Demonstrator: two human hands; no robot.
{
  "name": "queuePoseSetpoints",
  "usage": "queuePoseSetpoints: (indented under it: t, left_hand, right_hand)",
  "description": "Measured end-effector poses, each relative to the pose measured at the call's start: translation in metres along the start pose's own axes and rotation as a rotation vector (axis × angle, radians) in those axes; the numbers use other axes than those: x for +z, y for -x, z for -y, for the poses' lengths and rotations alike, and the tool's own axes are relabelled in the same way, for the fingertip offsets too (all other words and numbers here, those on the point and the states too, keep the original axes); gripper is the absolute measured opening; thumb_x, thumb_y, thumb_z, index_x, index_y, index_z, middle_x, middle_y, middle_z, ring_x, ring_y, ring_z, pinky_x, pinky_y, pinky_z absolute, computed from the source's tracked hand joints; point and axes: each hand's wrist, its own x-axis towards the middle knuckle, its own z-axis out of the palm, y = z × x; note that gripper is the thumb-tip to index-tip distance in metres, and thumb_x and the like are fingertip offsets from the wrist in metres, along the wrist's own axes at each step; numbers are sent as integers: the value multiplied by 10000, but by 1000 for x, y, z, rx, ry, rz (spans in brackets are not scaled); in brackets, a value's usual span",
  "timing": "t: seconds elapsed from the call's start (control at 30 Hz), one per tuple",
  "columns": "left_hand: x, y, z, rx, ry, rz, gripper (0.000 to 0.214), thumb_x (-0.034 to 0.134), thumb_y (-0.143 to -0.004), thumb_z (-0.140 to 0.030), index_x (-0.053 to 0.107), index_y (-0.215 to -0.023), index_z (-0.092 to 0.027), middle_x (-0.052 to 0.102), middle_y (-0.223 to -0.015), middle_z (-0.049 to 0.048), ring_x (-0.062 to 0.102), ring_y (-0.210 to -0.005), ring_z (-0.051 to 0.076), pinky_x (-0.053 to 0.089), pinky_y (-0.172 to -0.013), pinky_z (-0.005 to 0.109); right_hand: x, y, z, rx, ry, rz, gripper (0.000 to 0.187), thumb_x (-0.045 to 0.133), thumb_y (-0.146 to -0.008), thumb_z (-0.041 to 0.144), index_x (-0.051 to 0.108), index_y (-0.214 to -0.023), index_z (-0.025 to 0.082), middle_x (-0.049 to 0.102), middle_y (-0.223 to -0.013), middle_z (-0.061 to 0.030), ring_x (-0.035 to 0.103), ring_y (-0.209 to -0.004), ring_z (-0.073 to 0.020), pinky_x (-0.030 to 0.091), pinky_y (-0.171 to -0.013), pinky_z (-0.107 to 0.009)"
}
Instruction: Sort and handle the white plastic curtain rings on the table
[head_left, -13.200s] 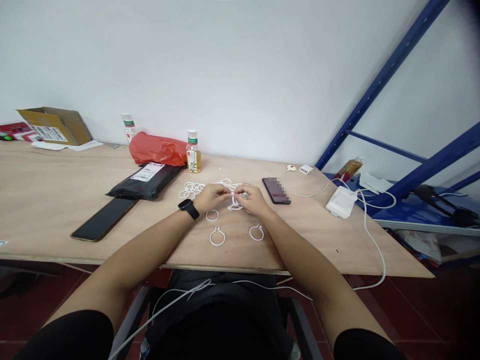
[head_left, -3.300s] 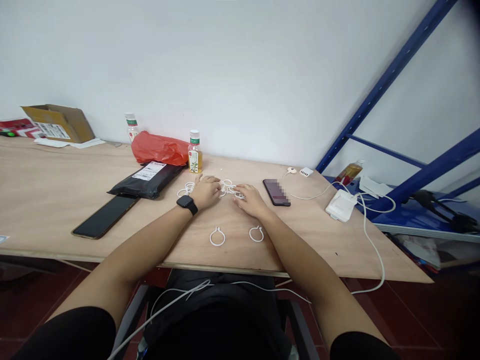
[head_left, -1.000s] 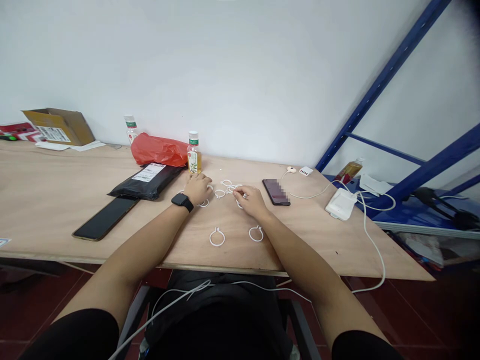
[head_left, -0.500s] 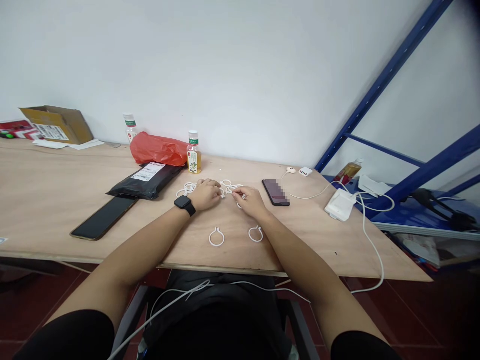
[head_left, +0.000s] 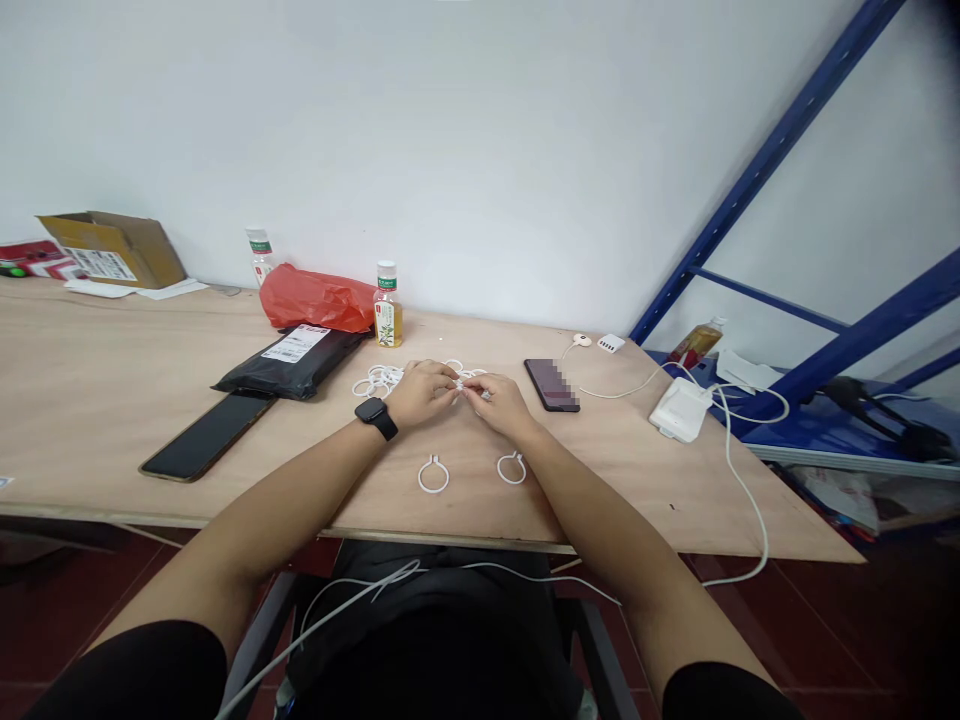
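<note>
My left hand, with a black watch on the wrist, and my right hand meet over the middle of the table. Both are closed, fingertips pinched on a white ring that is mostly hidden by the fingers. More white plastic rings lie in a loose pile to the left of and behind my hands. Nearer to me, two separate rings lie flat: a left one and a right one. Each has a small tab on its far side.
Right of my hands lies a phone; a white charger with a cable is farther right. On the left are another phone, a black parcel, a red plastic bag, a drink bottle and a cardboard box.
My left hand has moved slightly right and drawn its fingers in, so the fingertips of both hands now meet at a white ring. The two nearer rings have stayed put.
</note>
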Motion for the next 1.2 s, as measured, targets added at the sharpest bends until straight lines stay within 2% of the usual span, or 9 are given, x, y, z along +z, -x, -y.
queuePoseSetpoints:
  t: [0.2, 0.37, 0.6, 0.87, 1.03, 1.2]
  left_hand:
    - [-1, -1, -2, -30, 17, -31, 261, 550, -933, -399, 728, -847, -229, 740, -1074, 51, 636, -1044, 222, 355, -991, 425]
    - [3, -1, 1, -80, 95, -18, 253, 569, -924, -440, 719, -937, -236, 757, -1005, 41, 666, -959, 213, 390, -972, 398]
    - [2, -1, 2, -35, 95, -23, 290, 549, -931, -456, 723, -878, -229, 756, -909, 35, 674, -884, 196, 431, -900, 359]
    - [3, 0, 0, -46, 65, -38, 274, 558, -929, -439, 714, -858, -225, 758, -923, 41, 663, -908, 207, 375, -961, 407]
    - [1, -2, -1, -93, 44, -41, 249, 540, -926, -406, 704, -885, -224, 752, -950, 44, 661, -922, 210, 389, -961, 410]
    - [-5, -3, 6, -155, -17, -79, 138, 587, -821, -308, 678, -789, -210, 740, -1067, 49, 651, -1008, 230, 380, -1016, 438]
  right_hand:
    - [-1, 0, 0, -21, -9, -16, 147, 605, -883, 199, 737, -942, 229, 759, -973, -41, 684, -914, -195, 492, -860, -322]
    - [-1, 1, 1, -11, 1, -1, 144, 598, -870, 183, 732, -897, 231, 757, -918, -27, 677, -858, -186, 487, -831, -310]
    - [-1, 1, 3, -6, -7, -8, 138, 599, -867, 195, 728, -895, 235, 755, -909, -23, 674, -859, -187, 481, -823, -306]
    - [-2, 1, 3, -38, 52, 11, 138, 580, -882, 205, 716, -870, 229, 739, -860, -27, 656, -833, -190, 469, -829, -314]
    - [-1, 0, 2, -27, 29, -27, 142, 597, -897, 224, 730, -946, 241, 756, -962, -37, 673, -910, -200, 475, -862, -327]
    - [2, 0, -1, -22, 25, -8, 120, 644, -871, 234, 744, -937, 238, 757, -917, -33, 676, -823, -184, 488, -815, -314]
